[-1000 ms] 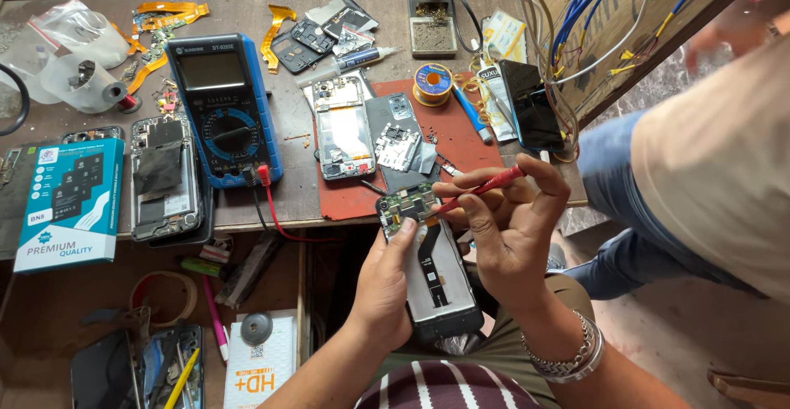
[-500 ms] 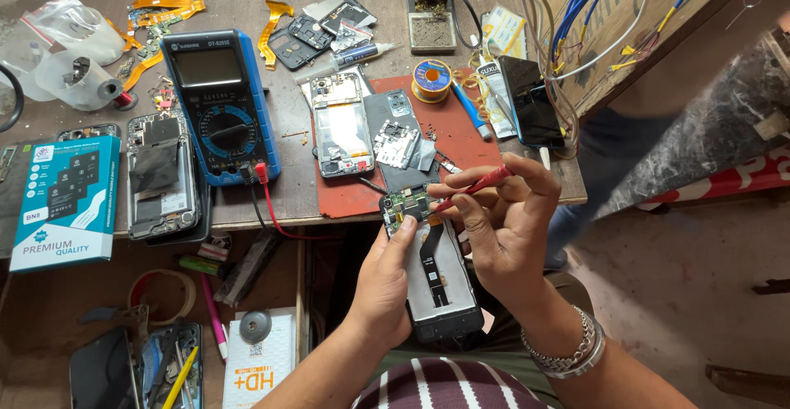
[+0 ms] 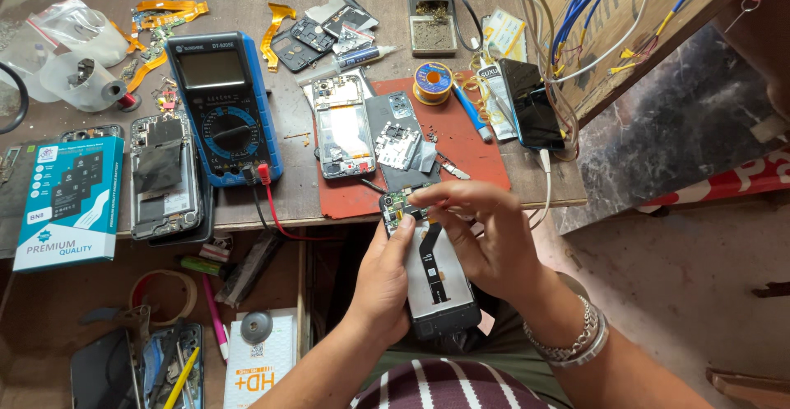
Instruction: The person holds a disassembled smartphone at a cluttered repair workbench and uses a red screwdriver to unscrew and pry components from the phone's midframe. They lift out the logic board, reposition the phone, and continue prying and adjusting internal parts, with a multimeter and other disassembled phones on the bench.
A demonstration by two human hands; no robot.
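Note:
My left hand grips the left edge of an opened phone held just below the bench's front edge. The phone's back is off, showing a black flex cable and a green circuit board at its top end. My right hand arches over the phone from the right. Its thumb and fingertips pinch together at the phone's top end by the board. No tool shows in the right hand. A metal bracelet is on its wrist.
On the bench lie a red mat with another opened phone and loose parts, a blue multimeter with leads, a solder spool, a black phone, a third opened phone and a blue box. A lower shelf holds tools.
My right hand has come down onto the phone's top end, and the red tool it held is no longer visible. The other person at the right has left the view.

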